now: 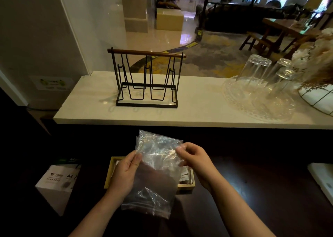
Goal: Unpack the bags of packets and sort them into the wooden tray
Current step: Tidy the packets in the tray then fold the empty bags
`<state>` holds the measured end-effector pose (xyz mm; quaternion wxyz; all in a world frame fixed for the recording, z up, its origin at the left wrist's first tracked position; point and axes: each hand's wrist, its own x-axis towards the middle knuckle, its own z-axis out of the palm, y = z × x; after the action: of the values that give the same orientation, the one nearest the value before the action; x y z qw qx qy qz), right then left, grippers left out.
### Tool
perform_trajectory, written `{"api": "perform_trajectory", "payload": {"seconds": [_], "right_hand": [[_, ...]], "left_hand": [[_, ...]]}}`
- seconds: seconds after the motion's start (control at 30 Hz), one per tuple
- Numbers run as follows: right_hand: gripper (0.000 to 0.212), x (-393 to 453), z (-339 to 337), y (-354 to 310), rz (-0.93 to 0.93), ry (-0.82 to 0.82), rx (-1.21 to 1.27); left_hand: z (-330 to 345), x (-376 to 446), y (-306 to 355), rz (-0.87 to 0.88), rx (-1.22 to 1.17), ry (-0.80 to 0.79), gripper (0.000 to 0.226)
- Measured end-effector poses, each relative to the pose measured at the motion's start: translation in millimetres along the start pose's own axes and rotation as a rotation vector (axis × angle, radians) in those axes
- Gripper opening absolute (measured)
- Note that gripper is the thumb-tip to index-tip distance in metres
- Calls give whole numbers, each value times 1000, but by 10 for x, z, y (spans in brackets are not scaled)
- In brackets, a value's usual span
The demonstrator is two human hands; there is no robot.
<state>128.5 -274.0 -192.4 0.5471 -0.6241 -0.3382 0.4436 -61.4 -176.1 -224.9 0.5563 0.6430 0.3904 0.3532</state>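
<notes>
Hands: my left hand [126, 172] and right hand [193, 160] each pinched a side of an empty-looking clear plastic bag [155, 173], held over the wooden tray [186, 186] so packets [184, 175] would land inside.

The white box [57, 184] at left reads "A4"; its other print is too blurred.

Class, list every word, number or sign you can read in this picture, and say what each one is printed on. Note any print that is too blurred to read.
"A4": on the white paper box at the left.
Other print and logo on that box: too small to read.
Green band above the box, starting "M": blurred.
Wall sticker with green marks: unreadable.
Packets in the tray: print too small.
Yellow floor tape: blurred.
</notes>
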Motion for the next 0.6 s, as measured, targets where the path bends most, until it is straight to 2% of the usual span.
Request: {"api": "perform_trajectory", "payload": {"seconds": [0.1, 0.2, 0.27, 0.33, 0.4, 0.43, 0.5, 0.6], "right_hand": [[17, 12, -39, -28, 41, 5, 208], [19, 32, -43, 0, 42, -8, 172], [23, 59, -30, 10, 23, 55, 124], [22, 101, -25, 47, 9, 169, 106], [18, 129, -39, 100, 31, 242, 174], [33, 136, -47, 122, 59, 237, 220], [64, 119, -68, 238, 168, 128, 301], [76, -13, -17, 405, 371, -98, 365]], "left_hand": [[-10, 7, 9, 0, -28, -27, 27], [16, -1, 30, 7, -55, -41, 49], [51, -6, 30, -7, -57, -52, 63], [89, -10, 44, -14, -38, -65, 53], [118, -18, 88, -29, -48, -57, 27], [127, -22, 122, -24, -52, -51, 24], [134, -26, 179, -24, -46, -35, 27], [133, -31, 205, -5, -47, -3, 30]]}}
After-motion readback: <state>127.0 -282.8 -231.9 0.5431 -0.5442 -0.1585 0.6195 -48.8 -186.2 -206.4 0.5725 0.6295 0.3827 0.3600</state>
